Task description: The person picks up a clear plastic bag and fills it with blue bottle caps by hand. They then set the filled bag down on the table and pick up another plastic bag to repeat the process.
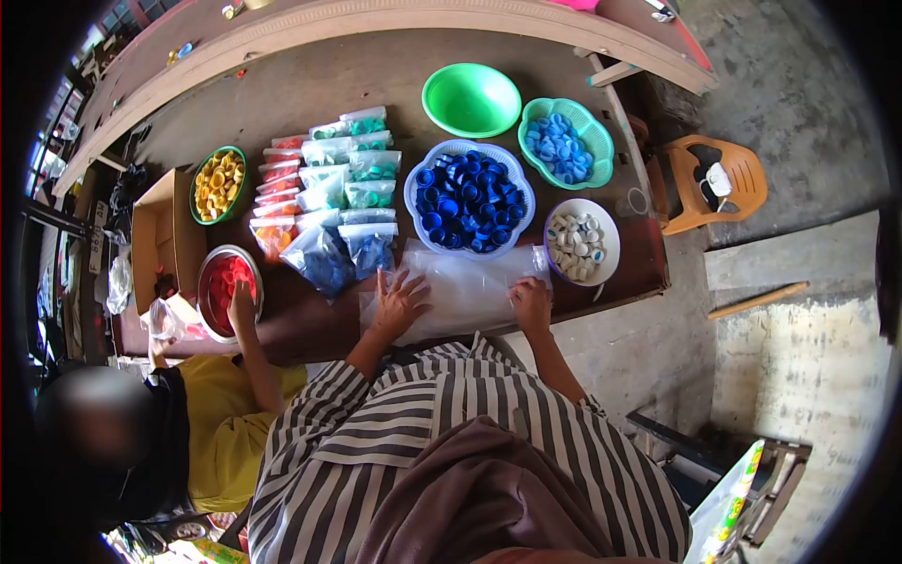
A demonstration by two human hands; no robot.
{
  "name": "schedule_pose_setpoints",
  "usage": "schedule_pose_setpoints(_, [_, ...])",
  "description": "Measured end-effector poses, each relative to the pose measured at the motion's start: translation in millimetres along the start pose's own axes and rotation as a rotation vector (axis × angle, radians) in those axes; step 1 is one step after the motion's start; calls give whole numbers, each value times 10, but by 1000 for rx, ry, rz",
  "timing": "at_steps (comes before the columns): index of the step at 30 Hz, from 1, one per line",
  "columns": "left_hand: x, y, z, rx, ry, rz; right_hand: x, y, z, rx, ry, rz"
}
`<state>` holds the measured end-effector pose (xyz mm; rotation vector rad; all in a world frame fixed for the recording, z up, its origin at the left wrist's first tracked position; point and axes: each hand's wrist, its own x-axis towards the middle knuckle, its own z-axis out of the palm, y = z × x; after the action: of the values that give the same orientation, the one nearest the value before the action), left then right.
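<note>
Just on the near side of the dark-blue-cap basket (411,211), clear plastic (465,299) lies flat, its long axis running left to right between both hands. The left hand (401,301) rests open on its left part; the right hand (532,303) bends its fingers at the right end, nearer the white-cap bowl (615,246) beside that basket; whether they pinch, one cannot tell. Beyond the basket sits a green bowl (470,101).

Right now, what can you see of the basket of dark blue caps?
The basket is round, pale blue, with a wavy rim, and looks like plastic. It stands upright on the table, full of dark blue caps, some showing their hollow insides. Clear plastic lies by its near edge; I can't tell if they touch. The left hand and right hand aren't touching it.
</note>
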<state>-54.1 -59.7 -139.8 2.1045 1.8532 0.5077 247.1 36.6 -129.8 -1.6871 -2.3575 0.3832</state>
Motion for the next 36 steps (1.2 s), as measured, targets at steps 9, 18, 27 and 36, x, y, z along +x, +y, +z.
schedule_pose_setpoints(9, [168, 28, -258, -23, 267, 92, 82, -201, -496, 111, 64, -126])
schedule_pose_setpoints(18, [465, 68, -780, -634, 275, -257, 230, -113, -1023, 1055, -465, 219])
schedule_pose_setpoints(27, [661, 242, -809, -650, 306, -463, 353, 250, -1010, 1457, -482, 242])
schedule_pose_setpoints(36, [620, 414, -848, -652, 334, -655, 814, 467, -925, 1278, -411, 310])
